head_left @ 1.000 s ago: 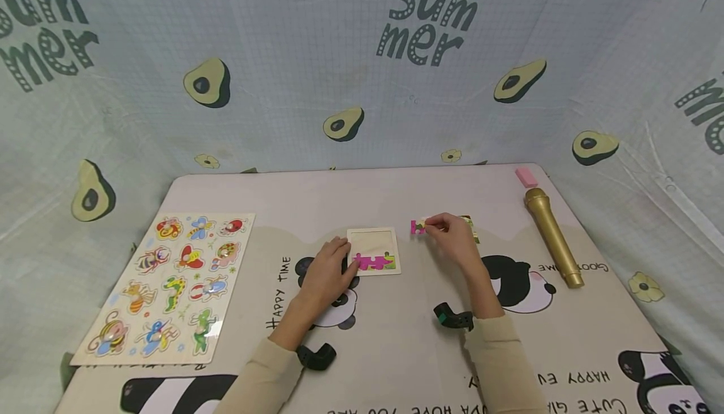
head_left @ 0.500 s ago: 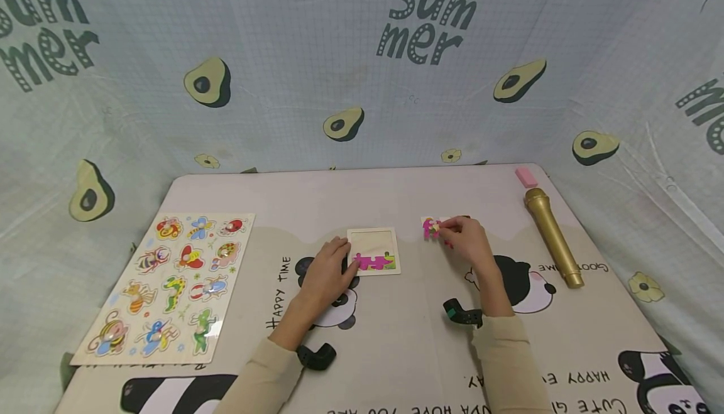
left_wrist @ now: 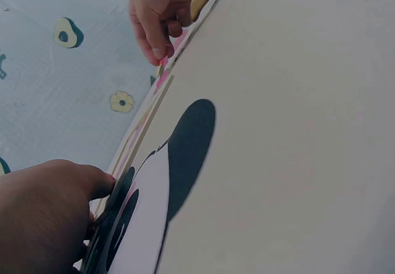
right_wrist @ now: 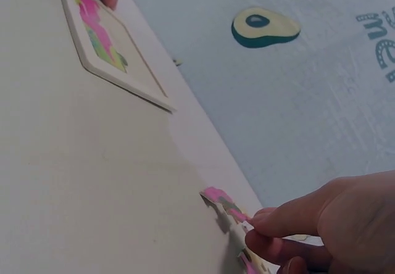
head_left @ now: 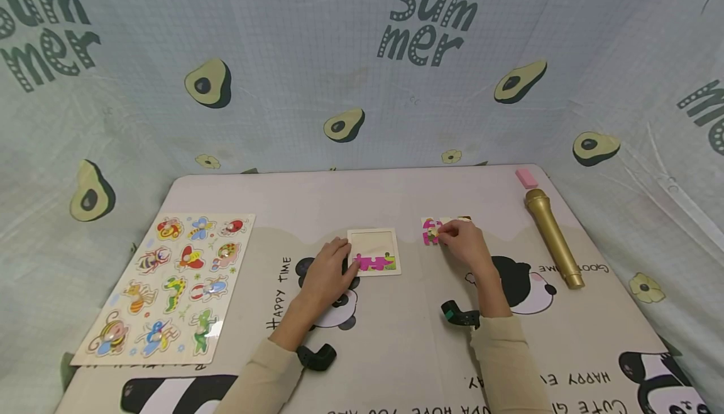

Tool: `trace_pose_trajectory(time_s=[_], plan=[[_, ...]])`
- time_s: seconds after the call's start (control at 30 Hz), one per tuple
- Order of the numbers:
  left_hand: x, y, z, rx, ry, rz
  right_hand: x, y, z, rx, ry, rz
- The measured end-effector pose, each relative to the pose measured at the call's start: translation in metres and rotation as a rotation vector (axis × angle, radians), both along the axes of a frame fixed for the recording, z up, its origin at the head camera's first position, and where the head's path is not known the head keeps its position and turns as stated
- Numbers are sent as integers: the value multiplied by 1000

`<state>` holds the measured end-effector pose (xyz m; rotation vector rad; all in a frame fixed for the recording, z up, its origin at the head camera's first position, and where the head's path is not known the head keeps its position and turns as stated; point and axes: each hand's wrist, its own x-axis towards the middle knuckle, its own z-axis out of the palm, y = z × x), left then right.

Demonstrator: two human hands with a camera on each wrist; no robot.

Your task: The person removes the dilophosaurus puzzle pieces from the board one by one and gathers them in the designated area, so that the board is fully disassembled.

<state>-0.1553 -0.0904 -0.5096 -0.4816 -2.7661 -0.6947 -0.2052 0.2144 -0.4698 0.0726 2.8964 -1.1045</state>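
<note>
A small square puzzle board (head_left: 371,230) with a pale raised rim lies mid-table. Pink and green puzzle pieces (head_left: 374,262) fill its near strip; bare wood shows behind them. My left hand (head_left: 327,271) rests at its left side, the thumb on the near left corner and fingertips along the edge. To the right of the board, my right hand (head_left: 467,244) pinches a pink puzzle piece (right_wrist: 239,215) between thumb and index finger. This piece is low over other loose pieces (head_left: 427,223), touching or just above them; I cannot tell which. The hand partly hides those pieces.
A sticker-like sheet of cartoon insects (head_left: 175,288) lies at the left. To the right are a gold microphone-shaped cylinder (head_left: 553,238) and a pink block (head_left: 526,178). Patterned cloth (head_left: 271,87) rises behind the table (head_left: 283,200).
My right hand has shifted slightly right with the pinched piece, uncovering loose pieces on its left. It barely moves over the last half second. My left hand and the board stay put.
</note>
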Motion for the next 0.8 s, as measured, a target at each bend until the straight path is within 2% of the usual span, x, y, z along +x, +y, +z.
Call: trace_pose_trajectory(time_s=[0.23, 0.53, 0.8], plan=[[0, -1, 0, -5, 7, -1, 1, -2, 0, 42, 25, -11], [0, -1, 0, 2, -5, -1, -1, -5, -4, 65, 6, 41], [0, -1, 0, 1, -8, 1, 0, -5, -3, 85, -16, 23]])
